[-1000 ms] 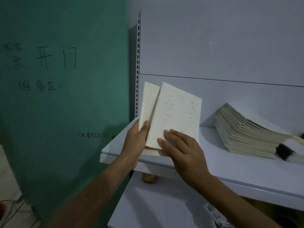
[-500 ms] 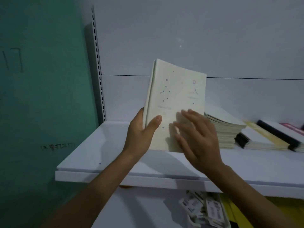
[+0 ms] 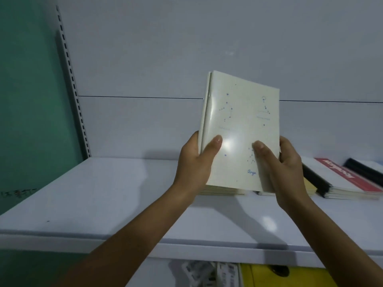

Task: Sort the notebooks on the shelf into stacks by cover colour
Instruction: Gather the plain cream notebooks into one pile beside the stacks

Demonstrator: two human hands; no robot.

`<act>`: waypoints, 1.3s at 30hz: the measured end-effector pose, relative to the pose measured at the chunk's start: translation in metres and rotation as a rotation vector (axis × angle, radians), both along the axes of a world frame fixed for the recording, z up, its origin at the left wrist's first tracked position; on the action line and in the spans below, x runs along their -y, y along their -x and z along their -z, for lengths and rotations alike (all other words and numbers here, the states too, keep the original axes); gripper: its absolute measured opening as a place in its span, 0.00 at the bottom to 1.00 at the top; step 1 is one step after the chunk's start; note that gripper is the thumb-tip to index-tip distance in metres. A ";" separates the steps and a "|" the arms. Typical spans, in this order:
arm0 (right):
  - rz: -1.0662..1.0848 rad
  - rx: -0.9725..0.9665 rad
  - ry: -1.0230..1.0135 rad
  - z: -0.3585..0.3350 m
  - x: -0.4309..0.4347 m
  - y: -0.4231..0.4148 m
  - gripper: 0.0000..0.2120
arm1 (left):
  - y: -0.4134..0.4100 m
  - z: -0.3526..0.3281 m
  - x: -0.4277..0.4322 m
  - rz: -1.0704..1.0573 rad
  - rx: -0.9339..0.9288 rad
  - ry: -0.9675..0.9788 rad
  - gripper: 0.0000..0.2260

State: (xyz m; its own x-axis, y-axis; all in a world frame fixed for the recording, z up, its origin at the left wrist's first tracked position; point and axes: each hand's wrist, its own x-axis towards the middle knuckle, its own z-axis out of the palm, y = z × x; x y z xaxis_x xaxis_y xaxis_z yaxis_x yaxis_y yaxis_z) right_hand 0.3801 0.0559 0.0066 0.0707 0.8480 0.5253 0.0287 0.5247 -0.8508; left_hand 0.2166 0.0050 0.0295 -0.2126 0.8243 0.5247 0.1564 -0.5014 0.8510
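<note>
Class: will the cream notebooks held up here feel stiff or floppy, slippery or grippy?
Likely slippery: the cream notebooks show glossy glare. Probably stiff together: gripped low by the left hand and right hand, they stand upright without sagging. May slide apart: left edges sit offset.

Dim, flat indoor light with a cool bluish cast. A white glare patch sits low on the glossy notebook (image 3: 242, 121) cover, and a fainter sheen on the shelf (image 3: 103, 204). Soft, broad shadows lie on the shelf. Wide-angle bend curves the rail (image 3: 72, 85). Cover print is soft; the stacks (image 3: 342, 189) at right are slightly blurred; the bottom edge is murky.
</note>
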 end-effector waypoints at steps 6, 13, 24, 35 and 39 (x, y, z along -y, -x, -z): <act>-0.031 -0.042 0.109 0.003 -0.038 -0.056 0.17 | -0.050 -0.003 -0.026 0.142 -0.194 0.104 0.18; -0.132 -0.139 0.277 -0.005 -0.078 -0.061 0.10 | -0.047 -0.019 -0.056 -0.149 -0.520 0.239 0.16; -0.304 0.093 0.686 0.002 -0.136 -0.013 0.15 | -0.004 -0.018 -0.120 -0.227 -0.608 0.622 0.12; -0.430 -0.083 0.818 0.007 -0.137 0.012 0.08 | 0.025 0.005 -0.115 -0.061 -0.252 0.518 0.24; -0.429 -0.173 0.846 0.008 -0.138 0.012 0.05 | 0.031 0.009 -0.117 0.002 -0.215 0.406 0.19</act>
State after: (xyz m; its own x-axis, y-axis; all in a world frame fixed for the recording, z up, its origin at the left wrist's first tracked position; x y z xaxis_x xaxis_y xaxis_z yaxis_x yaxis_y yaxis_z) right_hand 0.3677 0.1940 -0.0009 -0.3144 0.9129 -0.2602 -0.1837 -0.3274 -0.9268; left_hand 0.1858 0.1216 0.0201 -0.1324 0.9726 0.1910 0.3507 -0.1343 0.9268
